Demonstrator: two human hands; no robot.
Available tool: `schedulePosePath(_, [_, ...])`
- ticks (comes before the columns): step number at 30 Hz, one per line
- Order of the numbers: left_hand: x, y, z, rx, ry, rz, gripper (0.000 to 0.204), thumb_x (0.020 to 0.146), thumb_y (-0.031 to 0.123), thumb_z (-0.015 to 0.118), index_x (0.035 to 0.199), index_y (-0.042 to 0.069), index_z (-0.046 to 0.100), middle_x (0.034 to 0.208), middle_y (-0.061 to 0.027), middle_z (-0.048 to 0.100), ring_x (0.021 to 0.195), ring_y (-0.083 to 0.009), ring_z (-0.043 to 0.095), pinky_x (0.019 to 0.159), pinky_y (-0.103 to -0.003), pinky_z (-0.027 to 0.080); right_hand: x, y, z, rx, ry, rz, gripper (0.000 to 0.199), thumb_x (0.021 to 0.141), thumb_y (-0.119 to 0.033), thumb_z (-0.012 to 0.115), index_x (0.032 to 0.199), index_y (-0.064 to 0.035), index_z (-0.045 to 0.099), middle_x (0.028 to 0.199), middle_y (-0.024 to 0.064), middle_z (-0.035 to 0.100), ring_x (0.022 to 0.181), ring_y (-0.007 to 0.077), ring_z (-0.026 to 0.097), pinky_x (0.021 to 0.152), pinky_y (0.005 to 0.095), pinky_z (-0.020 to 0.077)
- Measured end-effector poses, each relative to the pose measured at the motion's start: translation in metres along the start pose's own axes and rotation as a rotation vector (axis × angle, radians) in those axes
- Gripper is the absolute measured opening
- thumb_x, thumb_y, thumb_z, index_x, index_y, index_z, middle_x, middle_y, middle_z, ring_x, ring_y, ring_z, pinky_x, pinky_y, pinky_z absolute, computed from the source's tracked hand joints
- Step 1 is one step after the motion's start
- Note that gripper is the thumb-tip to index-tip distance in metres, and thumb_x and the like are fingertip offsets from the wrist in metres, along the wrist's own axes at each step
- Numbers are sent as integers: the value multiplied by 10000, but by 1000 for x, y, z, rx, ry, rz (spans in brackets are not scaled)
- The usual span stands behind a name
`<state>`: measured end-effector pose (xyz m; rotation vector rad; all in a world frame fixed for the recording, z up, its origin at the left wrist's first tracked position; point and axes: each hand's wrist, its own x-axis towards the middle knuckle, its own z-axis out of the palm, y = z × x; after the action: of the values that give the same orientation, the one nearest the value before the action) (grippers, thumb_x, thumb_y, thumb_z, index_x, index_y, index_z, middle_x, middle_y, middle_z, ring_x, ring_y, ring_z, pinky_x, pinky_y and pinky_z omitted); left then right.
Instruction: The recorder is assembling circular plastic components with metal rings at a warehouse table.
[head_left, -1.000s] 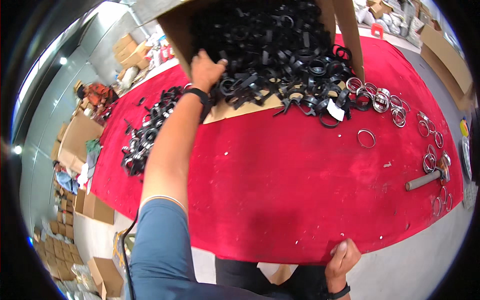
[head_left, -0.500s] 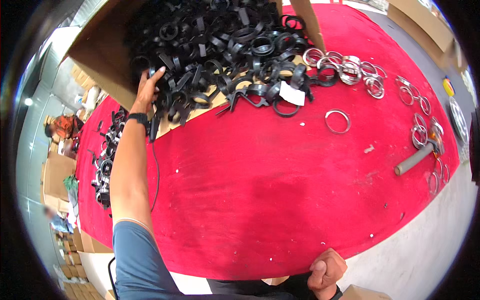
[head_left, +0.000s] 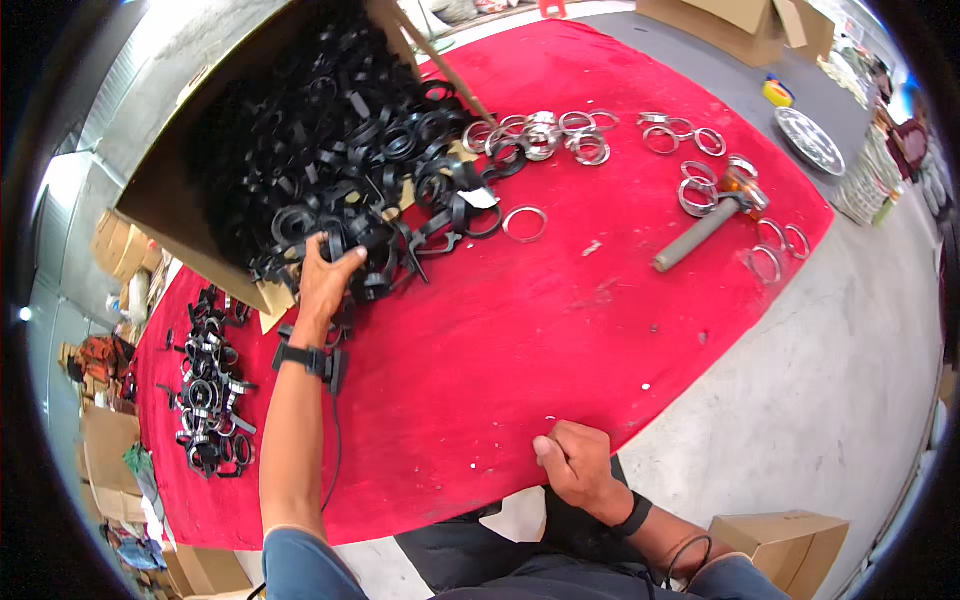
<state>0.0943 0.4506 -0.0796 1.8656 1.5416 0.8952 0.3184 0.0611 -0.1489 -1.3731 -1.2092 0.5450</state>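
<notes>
My left hand [head_left: 326, 283] reaches to the front of a heap of black plastic rings [head_left: 380, 150], several with short arms. Its thumb and fingers close around a black ring [head_left: 338, 243] at the heap's near edge; the fingertips are partly hidden among the parts. The heap spills from a cardboard box [head_left: 180, 225] lying open towards me, onto the red cloth [head_left: 480, 350]. My right hand [head_left: 577, 464] is a closed fist at the table's near edge, thumb on top, with nothing seen in it.
Silver metal rings [head_left: 541, 136] lie to the right of the heap, a single ring [head_left: 525, 224] nearer. A grey-handled hammer [head_left: 698, 234] lies far right. Black and silver clamp-like parts [head_left: 205, 390] form a group on the left. A carton [head_left: 785, 550] stands below, right.
My view has swung right. My left hand has come from deeper at the box's left side to the heap's front edge. My right fist stays closed and lies a little further onto the cloth.
</notes>
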Motion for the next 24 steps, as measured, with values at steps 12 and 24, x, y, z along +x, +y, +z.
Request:
schedulePosePath(12, [-180,42,-33,595,0,400,986,870,374,856,1680,100,367,1644,-299,431,1492,-482,446,1224,-513,405,324,103,-287,-1022,339,-216,740,931,-538,774,1391,24,633,1327,287,672,1270,417,641,1071,523,515])
schedulePosePath(24, [-178,-38,-31,168,-93,108,812,1028,506,667,1613,-9,438,1636,-272,478,1556,-425,417,1292,-483,316,506,242,-371,-881,-133,698,1123,939,-935,354,1651,-71,441,1705,276,379,1602,393,343,1289,547,276])
